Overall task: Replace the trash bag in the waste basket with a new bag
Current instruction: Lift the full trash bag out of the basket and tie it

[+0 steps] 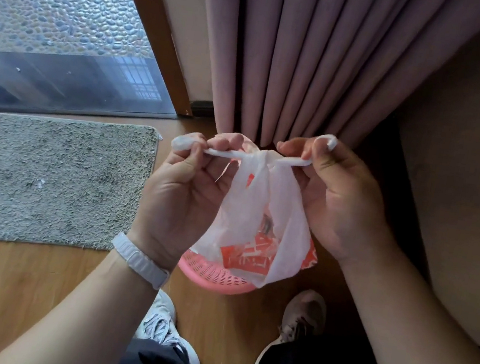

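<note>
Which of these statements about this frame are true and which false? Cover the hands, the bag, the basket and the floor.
1. Both hands grip the twisted handles of the thin white plastic bag. True: the left hand and right hand each pinch one handle, pulled apart at a knot.
2. The white plastic bag is empty. False: red-and-white packaging shows through its lower part.
3. The pink perforated plastic basket stands on the wooden floor below the bag. True.
4. The basket sits on the shaggy grey-green mat. False: the mat lies to the basket's left, apart from it.
5. A white band is on the right wrist. False: it is on the left wrist.
</note>
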{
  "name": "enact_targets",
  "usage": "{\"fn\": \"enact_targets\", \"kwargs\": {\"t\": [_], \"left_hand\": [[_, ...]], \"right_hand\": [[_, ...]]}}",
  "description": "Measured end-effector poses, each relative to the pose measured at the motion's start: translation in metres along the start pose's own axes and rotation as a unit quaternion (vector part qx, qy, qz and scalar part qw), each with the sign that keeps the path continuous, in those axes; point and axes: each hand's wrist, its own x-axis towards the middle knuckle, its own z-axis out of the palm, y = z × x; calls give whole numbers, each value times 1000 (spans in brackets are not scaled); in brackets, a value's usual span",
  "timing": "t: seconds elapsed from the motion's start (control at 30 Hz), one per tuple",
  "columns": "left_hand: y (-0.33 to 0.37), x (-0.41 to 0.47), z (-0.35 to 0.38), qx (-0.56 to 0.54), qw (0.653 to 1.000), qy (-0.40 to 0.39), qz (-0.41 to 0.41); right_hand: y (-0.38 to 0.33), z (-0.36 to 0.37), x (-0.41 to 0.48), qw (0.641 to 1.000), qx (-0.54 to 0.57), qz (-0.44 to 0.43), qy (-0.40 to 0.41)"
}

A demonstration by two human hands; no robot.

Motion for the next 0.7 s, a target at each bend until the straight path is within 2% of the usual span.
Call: {"fn": "enact_targets", "kwargs": {"t": [0.1,0.2,0.27,0.33,0.43,0.63,0.7], "left_hand": [[0,-2,6,-29,999,-37,-3],[0,-4,10,89,995,-39,30],[0,-4,8,190,980,-39,47],[-1,-4,4,270,961,-35,54],[-1,-4,0,345,937,-15,51],[21,-2,-26,397,915,27,72],[26,-2,-33,444,891,30,87]], "right_hand": [[-5,4,-5,996,76,-3,-41],[-6,8,-5,994,97,7,-48],[-4,7,-3,996,78,19,-42],[2,5,-3,999,-15,8,-42],[7,4,-3,978,-202,-37,-39],[2,-11,-3,943,-320,-92,-7],[4,-18,-3,920,-379,-98,-7]]}}
